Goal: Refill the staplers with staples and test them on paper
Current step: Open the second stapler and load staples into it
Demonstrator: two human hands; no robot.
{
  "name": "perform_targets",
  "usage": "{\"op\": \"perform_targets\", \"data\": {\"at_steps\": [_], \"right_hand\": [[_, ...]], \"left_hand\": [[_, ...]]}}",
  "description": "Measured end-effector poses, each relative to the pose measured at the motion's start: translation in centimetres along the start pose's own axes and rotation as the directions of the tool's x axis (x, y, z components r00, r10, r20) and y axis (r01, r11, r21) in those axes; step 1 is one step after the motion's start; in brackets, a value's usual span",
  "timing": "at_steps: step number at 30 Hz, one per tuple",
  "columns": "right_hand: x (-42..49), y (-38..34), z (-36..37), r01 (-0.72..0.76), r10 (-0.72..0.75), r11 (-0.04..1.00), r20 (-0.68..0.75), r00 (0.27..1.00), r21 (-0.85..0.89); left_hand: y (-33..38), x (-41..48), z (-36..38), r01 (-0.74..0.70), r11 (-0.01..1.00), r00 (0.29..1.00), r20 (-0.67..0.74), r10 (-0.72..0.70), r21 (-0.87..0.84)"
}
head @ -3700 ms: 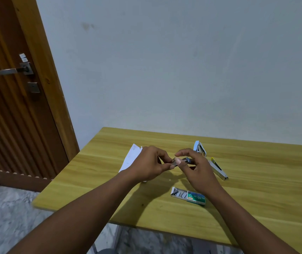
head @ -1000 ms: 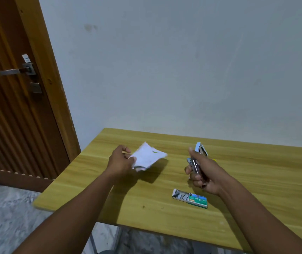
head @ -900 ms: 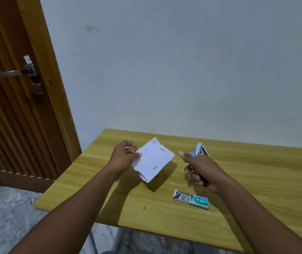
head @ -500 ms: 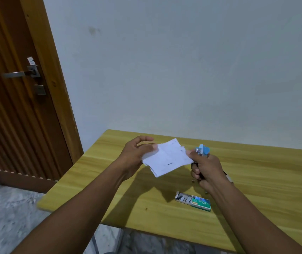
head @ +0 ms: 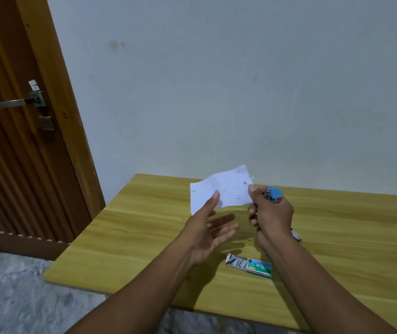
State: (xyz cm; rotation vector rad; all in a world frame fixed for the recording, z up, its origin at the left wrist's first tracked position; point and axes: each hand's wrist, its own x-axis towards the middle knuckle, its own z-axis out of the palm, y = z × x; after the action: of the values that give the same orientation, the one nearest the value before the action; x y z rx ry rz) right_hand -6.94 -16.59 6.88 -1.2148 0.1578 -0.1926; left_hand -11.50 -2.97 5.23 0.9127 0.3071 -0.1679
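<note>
My right hand [head: 271,215] is closed around a small blue stapler [head: 273,193], held above the wooden table [head: 144,227]. A white sheet of paper [head: 224,189] hangs in the air with its right edge at the stapler's mouth and my right thumb. My left hand [head: 207,227] is below the sheet's left part with fingers spread; only its thumb lies against the paper. An open staple box [head: 249,265] with a green label lies on the table below my hands. The metal end of a second stapler [head: 296,235] shows behind my right wrist.
A tiny metal bit [head: 248,239] lies on the table between my hands. The table stands against a pale wall [head: 216,92]. A brown wooden door [head: 12,141] with a metal handle [head: 19,101] is at the left, beyond the table's left edge.
My left hand brought the paper from the table's left side up to the stapler in my right hand. Its fingers have now come off the sheet and spread apart.
</note>
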Motion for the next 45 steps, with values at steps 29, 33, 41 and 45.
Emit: {"op": "perform_targets", "data": {"at_steps": [29, 33, 41, 45], "right_hand": [[0.6, 1.4, -1.0, -0.173, 0.326, 0.923, 0.460, 0.826, -0.343], [3.0, 2.8, -2.1, -0.144, 0.408, 0.724, 0.251, 0.878, -0.674], [6.6, 5.4, -0.5, 0.095, 0.030, 0.385, 0.115, 0.993, -0.918], [8.4, 6.1, 1.2, 0.107, 0.036, 0.440, 0.137, 0.990, -0.892]], "left_hand": [[1.8, 1.7, -0.7, -0.462, 0.846, 0.845, -0.156, 0.512, 0.267], [1.9, 3.4, -3.7, -0.304, 0.859, 0.847, -0.295, 0.442, 0.412], [0.9, 6.2, -7.2, -0.094, 0.913, 0.790, -0.528, 0.311, 0.397], [0.8, 6.3, -7.1, -0.050, 0.871, 0.781, -0.524, 0.339, 0.489]]}}
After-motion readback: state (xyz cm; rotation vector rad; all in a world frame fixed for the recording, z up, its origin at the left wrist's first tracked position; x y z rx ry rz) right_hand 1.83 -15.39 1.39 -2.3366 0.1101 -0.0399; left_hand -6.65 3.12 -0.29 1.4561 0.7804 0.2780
